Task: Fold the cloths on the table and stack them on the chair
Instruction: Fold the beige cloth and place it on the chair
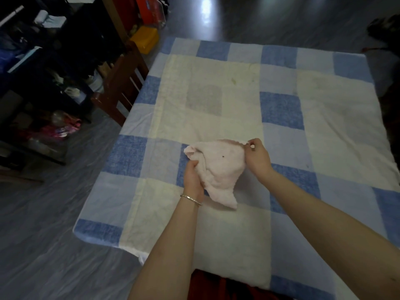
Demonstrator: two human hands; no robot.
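- A small pink cloth (223,167) was held low over the near middle of the surface (324,118), which was covered all over in blue and cream checks
- The left side of the cloth was gripped by the left hand (192,176), with the fingers curled round a bunched fold, apparently to anchor the fabric while the other side was drawn out
- The upper right corner was pinched between the thumb and fingertips of the right hand (257,156), a fine hold suited to finding and stretching a corner
- The top edge was kept fairly taut between the two hands, and a lower point was left hanging towards the person; whether that point touched the surface could not be told
- The cloth was judged to be in the course of being opened out flat ahead of folding, since it was crumpled and no clean fold was seen in it
- A wooden chair (123,83) was set against the far left edge of the surface, well apart from the hands; its seat was hidden, so no stack on it could be confirmed
- A thin bracelet (190,199) was worn on the left wrist
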